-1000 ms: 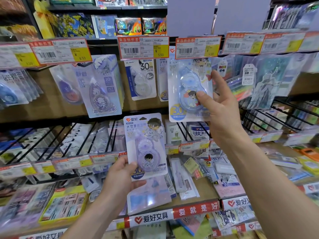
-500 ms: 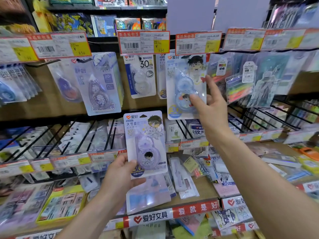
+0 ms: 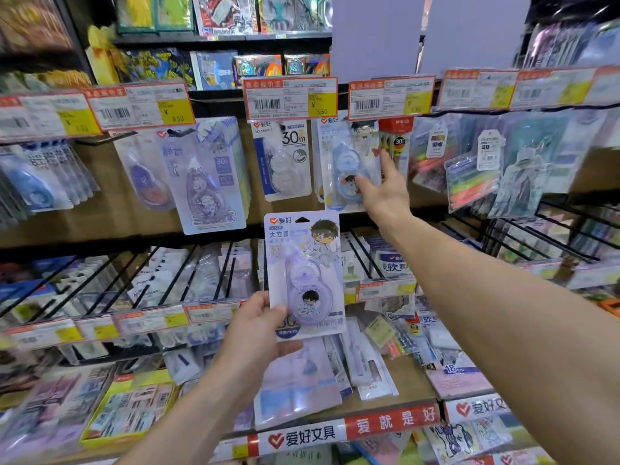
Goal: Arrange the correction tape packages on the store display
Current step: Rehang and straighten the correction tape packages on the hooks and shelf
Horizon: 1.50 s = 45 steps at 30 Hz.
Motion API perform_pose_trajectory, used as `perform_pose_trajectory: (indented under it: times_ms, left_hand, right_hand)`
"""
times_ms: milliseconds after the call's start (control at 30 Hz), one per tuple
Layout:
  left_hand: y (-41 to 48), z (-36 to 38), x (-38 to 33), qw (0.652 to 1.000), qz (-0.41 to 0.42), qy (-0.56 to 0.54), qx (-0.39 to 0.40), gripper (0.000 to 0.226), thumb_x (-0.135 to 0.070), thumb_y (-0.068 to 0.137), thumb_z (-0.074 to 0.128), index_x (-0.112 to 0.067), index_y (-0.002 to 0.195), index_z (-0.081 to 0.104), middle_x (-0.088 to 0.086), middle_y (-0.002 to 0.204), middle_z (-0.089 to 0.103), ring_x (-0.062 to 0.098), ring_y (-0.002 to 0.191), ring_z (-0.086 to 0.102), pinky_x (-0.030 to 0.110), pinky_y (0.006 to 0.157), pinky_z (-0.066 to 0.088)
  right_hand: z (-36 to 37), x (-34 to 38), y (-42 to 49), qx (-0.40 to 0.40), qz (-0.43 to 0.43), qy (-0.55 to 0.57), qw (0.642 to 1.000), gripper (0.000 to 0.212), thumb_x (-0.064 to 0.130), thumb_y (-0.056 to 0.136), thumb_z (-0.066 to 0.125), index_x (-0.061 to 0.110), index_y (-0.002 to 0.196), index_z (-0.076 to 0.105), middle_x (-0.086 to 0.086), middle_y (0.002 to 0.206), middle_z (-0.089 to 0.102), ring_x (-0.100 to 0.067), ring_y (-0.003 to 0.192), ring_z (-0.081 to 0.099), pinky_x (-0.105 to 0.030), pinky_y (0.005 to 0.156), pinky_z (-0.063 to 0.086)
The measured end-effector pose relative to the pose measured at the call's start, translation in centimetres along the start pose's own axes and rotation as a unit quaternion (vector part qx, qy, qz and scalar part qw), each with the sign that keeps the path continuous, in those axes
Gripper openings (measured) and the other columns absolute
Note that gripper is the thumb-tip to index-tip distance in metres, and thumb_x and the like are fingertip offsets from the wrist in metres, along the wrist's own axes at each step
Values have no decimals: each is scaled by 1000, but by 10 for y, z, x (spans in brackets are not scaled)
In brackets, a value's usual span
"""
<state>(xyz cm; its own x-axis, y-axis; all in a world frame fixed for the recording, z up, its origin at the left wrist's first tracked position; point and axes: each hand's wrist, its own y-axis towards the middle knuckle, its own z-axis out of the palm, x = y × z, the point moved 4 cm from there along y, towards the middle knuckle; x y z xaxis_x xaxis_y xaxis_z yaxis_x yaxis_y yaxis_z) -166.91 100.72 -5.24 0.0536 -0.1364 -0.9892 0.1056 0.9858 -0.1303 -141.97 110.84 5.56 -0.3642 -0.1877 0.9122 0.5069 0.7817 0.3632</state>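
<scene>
Head view: the left hand (image 3: 258,330), near and low in the middle, grasps a purple correction tape package (image 3: 303,273) by its lower left corner, thumb curled over the front. It holds the package upright in front of the lower wire racks, apart from the hooks.

Farther off and up to the right, the right hand (image 3: 382,193) reaches to a blue correction tape package (image 3: 345,159) that hangs beneath a red-edged price tag (image 3: 391,95). The thumb lies on the front of its blister and the forefinger stands straight along the right edge. I cannot tell whether fingers behind pinch the card.

Just left of the blue package hangs a white 30 m tape package (image 3: 285,159), and farther left a pale blue stack of packages (image 3: 204,176). A red-and-white shelf strip (image 3: 335,431) runs along the near edge.
</scene>
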Motion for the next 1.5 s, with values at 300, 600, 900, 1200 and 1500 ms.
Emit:
perform_pose_trajectory:
  times_ms: [300, 600, 900, 1200, 1500]
  left_hand:
    - [7, 28, -22, 999, 19, -32, 24, 21, -7, 103, 46, -15, 108, 65, 10, 107, 71, 28, 93, 67, 37, 65, 57]
    - [4, 54, -37, 996, 71, 2, 51, 17, -13, 101, 50, -21, 102, 65, -9, 80, 74, 13, 76, 70, 37, 64, 59]
    - [0, 14, -16, 766, 370, 520, -79, 24, -25, 91, 64, -21, 114, 63, -9, 105, 64, 16, 106, 53, 38, 92, 45]
    - [5, 7, -4, 714, 340, 606, -82, 43, -36, 87, 68, -21, 127, 58, -5, 114, 63, 21, 110, 53, 51, 102, 43]
    - [3, 3, -1, 721, 336, 602, -67, 49, -32, 88, 64, -20, 134, 54, -4, 122, 60, 21, 116, 48, 49, 106, 41]
  right_hand:
    - [-29, -9, -74, -29, 5, 76, 997, 53, 47, 104, 52, 25, 152, 45, 10, 122, 58, -7, 111, 57, -30, 100, 44]
    - [-29, -24, -135, 174, 35, 130, 976, 57, 6, 91, 75, 23, 140, 53, -5, 116, 76, -22, 105, 75, -42, 90, 61]
    - [-65, 0, -116, 106, -27, 124, 986, 62, 11, 93, 75, 28, 145, 46, 0, 119, 75, -16, 103, 75, -42, 88, 61]
    - [-66, 22, -91, 53, -105, 118, 986, 86, 41, 83, 76, 52, 153, 28, 15, 163, 37, -15, 145, 46, -52, 118, 41]
    - [-58, 12, -88, 52, -109, 110, 987, 79, 43, 82, 74, 61, 146, 30, 9, 160, 45, -17, 146, 45, -52, 119, 39]
